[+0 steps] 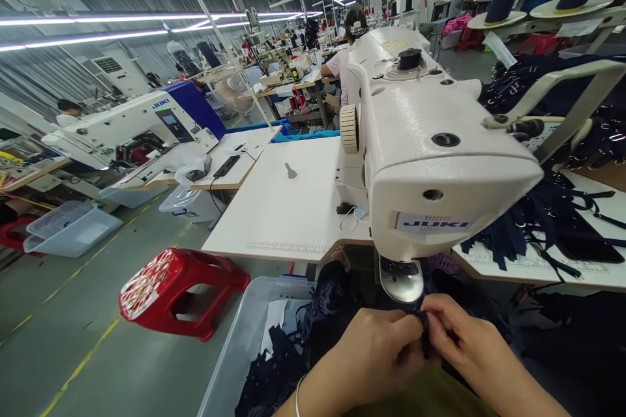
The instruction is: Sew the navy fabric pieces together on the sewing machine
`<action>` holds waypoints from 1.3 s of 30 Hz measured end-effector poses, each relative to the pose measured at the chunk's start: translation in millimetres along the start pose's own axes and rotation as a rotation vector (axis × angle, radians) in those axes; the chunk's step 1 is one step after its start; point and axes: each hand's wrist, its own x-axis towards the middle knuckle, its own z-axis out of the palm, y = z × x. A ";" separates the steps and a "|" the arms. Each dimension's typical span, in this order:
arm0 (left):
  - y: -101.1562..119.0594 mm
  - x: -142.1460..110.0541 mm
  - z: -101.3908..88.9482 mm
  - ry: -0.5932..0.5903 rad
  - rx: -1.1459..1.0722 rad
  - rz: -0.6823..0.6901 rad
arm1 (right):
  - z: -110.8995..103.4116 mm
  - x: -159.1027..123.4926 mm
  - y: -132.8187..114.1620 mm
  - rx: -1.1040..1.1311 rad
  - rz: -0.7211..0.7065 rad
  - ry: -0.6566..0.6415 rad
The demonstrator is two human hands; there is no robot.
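Both hands meet just below the head of a white JUKI sewing machine point(440, 143). My left hand point(372, 348), a bangle at its wrist, is closed with its fingertips pinched on a piece of dark navy fabric point(424, 318). From the other side, the thumb and forefinger of my right hand point(460, 335) pinch the same piece. The fabric lies close to the rounded metal plate point(402, 279) under the machine head; whether it touches the plate I cannot tell. Most of the piece is hidden behind my fingers.
A clear plastic bin point(244, 322) with dark strips stands at lower left, beside a red stool point(180, 293). Navy straps point(518, 228) and a phone point(591, 244) lie on the right tabletop. A small metal tool point(290, 171) rests on the left tabletop point(274, 215). Another person sits ahead.
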 end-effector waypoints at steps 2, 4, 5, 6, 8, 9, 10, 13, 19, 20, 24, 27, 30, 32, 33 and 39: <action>1.5 1.5 -3.8 -0.013 -0.067 -0.010 | -1.7 -0.3 -3.9 0.053 0.066 0.029; 2.5 2.4 -8.0 0.000 -0.140 0.016 | -6.1 1.4 -7.4 0.129 0.118 -0.047; 2.8 2.5 -9.7 0.013 -0.182 0.038 | -9.0 2.9 -8.8 0.163 0.137 -0.111; 3.0 2.4 -10.9 0.017 -0.231 0.066 | -12.1 4.6 -9.7 0.188 0.147 -0.181; 3.0 1.7 -11.5 0.002 -0.330 0.110 | -18.9 7.6 -10.5 0.219 0.128 -0.289; 2.9 1.1 -11.0 -0.001 -0.372 0.107 | -22.5 8.7 -10.3 0.225 0.111 -0.293; 2.6 0.6 -10.0 0.007 -0.409 0.080 | -26.2 9.3 -9.7 0.222 0.093 -0.264; 1.6 0.2 -5.8 0.103 -0.565 -0.103 | -36.8 9.9 -7.1 0.120 0.039 -0.125; 0.6 4.3 -1.1 0.204 -1.061 -0.412 | -44.0 20.2 -7.5 -0.140 -0.327 0.011; 0.4 5.0 -0.7 0.224 -1.074 -0.420 | -43.0 21.9 -7.2 -0.170 -0.412 0.084; 0.2 6.0 2.0 0.302 -1.075 -0.461 | -34.2 17.4 4.7 -0.187 -0.575 0.443; 1.5 5.7 5.3 0.326 -1.076 -0.485 | -21.1 7.5 20.0 -0.091 -0.542 0.314; 3.2 5.4 11.0 0.340 -1.029 -0.438 | -5.3 2.7 27.5 -0.031 -0.453 0.244; 4.0 4.8 16.0 0.362 -0.940 -0.359 | 3.0 2.3 26.2 0.083 -0.381 0.288; 4.3 4.4 18.6 0.376 -0.882 -0.308 | 6.0 2.2 24.7 0.155 -0.355 0.311; 4.8 -0.3 28.8 0.496 -0.583 -0.043 | 15.0 -0.1 25.9 0.383 -0.457 0.392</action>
